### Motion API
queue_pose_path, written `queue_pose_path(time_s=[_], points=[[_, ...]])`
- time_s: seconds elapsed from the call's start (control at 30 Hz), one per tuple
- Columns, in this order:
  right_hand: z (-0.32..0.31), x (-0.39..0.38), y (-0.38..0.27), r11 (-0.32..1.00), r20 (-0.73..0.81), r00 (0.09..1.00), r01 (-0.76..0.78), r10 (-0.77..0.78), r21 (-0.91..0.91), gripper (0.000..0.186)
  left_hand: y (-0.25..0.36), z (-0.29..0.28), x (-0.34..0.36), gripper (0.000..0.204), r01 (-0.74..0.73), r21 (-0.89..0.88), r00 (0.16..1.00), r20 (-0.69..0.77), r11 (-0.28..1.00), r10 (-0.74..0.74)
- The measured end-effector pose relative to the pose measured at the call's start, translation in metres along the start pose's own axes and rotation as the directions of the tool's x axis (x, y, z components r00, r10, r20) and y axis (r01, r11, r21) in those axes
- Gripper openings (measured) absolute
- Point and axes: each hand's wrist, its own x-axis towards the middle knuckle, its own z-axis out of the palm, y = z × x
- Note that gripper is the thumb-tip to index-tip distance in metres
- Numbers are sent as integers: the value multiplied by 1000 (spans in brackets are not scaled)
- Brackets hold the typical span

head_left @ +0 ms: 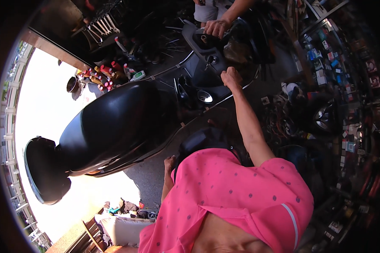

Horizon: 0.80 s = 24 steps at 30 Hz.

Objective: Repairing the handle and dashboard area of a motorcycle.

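A motor scooter stands in front of me, with its long black seat to the left and its dark front panel at the upper middle. My right hand reaches out on a straight arm and is closed at the panel's right edge. What lies inside its fingers is hidden. Low beside my body, my left hand has its fingers curled, and I cannot make out anything in them. A key switch shows on the panel, left of my right hand. Another person's hand rests on the far side of the scooter's front.
Several bottles with red and yellow caps stand beyond the seat. Wrenches hang at the upper left. Shelves of small boxes line the right side. A pale padded seat is at the lower left, near bright daylight.
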Motion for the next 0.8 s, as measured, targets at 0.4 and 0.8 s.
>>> queue_pose_path(time_s=[0.4, 0.8], points=[[6, -6, 1, 997, -76, 997, 3, 3, 76, 29, -47, -12, -5, 22, 186, -179, 982, 57, 966, -178], [3, -10, 2, 997, -112, 993, 55, -48, 60, 29, -85, 4, -7, 36, 46, 78, 998, 43, 996, -50]])
